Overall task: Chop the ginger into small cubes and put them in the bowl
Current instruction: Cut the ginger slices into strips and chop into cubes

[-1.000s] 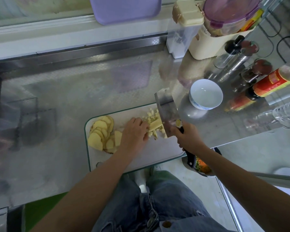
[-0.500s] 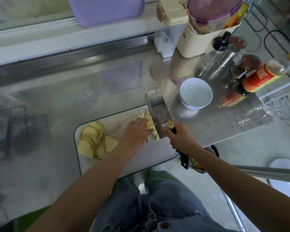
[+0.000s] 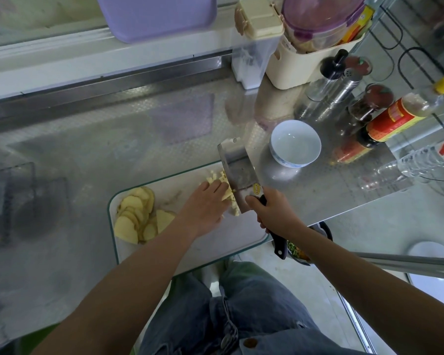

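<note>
1. Head view, hands: right hand (image 3: 272, 211) grips the cleaver (image 3: 237, 172) by its handle, with the edge down on the cutting board (image 3: 215, 242) at its far right. Left hand (image 3: 205, 203) presses ginger strips (image 3: 227, 194) flat just beside the blade, fingers extended.
2. Ginger: cut pieces (image 3: 217, 176) lie at the board's far edge, probably cubes but too blurred to be sure. Uncut slices (image 3: 136, 213) are fanned at the board's left end.
3. Bowl (image 3: 296, 147): on the worktop (image 3: 87, 162) beyond the board's far right corner, holding nothing.
4. Step: dicing, roughly midway. The next move calls for feeding strips under the blade with fingertips kept clear.
</note>
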The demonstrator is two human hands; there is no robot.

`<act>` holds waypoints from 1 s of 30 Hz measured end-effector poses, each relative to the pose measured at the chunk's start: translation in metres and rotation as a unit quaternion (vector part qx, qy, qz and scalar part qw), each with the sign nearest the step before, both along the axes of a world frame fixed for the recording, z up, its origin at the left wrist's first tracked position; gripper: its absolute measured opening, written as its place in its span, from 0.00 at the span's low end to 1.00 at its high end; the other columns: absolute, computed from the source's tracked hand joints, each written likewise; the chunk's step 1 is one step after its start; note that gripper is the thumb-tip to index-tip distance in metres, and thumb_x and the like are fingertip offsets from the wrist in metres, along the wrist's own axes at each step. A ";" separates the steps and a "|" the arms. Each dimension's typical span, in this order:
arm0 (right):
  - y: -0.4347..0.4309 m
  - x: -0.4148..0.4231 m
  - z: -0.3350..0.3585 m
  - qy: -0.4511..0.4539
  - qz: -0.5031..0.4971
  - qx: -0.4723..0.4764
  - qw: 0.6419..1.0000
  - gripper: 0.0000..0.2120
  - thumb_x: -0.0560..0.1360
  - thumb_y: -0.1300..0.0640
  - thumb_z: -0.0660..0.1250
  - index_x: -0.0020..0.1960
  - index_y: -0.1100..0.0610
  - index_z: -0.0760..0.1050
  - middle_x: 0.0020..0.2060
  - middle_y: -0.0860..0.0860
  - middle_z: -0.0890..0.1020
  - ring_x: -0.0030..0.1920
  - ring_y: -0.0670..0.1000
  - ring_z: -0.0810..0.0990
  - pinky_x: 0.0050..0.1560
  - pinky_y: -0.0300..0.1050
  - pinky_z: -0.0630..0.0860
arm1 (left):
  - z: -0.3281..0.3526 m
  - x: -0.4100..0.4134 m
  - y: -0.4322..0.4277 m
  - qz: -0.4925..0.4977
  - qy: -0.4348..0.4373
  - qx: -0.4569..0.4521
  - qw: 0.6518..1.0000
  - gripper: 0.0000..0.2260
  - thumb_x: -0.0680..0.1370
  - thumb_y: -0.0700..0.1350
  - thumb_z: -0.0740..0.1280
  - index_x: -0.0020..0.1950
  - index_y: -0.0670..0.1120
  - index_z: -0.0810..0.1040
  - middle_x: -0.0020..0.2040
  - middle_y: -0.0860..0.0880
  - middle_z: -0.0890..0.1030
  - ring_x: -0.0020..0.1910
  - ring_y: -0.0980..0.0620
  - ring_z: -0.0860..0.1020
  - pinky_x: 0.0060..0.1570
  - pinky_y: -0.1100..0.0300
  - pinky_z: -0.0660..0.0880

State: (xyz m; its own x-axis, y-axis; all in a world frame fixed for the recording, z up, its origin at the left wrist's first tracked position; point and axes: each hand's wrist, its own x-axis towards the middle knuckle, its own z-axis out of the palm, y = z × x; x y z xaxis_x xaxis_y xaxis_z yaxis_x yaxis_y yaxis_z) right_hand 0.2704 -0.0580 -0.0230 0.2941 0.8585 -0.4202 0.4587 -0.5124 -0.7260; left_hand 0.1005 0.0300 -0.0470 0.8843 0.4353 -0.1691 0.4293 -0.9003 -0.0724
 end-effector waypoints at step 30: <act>0.003 -0.002 0.003 0.035 -0.028 -0.018 0.999 0.11 0.79 0.52 0.63 0.42 0.58 0.72 0.27 0.53 0.76 0.22 0.45 0.74 0.24 0.41 0.74 | -0.005 -0.004 0.012 0.460 -0.337 -0.345 0.746 0.04 0.80 0.43 0.59 0.50 0.43 0.67 0.38 0.47 0.74 0.35 0.50 0.72 0.37 0.55 0.66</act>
State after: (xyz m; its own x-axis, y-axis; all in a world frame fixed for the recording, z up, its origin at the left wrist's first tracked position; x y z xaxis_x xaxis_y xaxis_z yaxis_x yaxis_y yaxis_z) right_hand 0.2682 -0.0554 -0.0202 0.3102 0.8253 -0.4719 0.3766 -0.5625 -0.7361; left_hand 0.0964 0.0422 -0.0521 0.2506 0.9252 -0.2849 0.6182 0.0736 0.7826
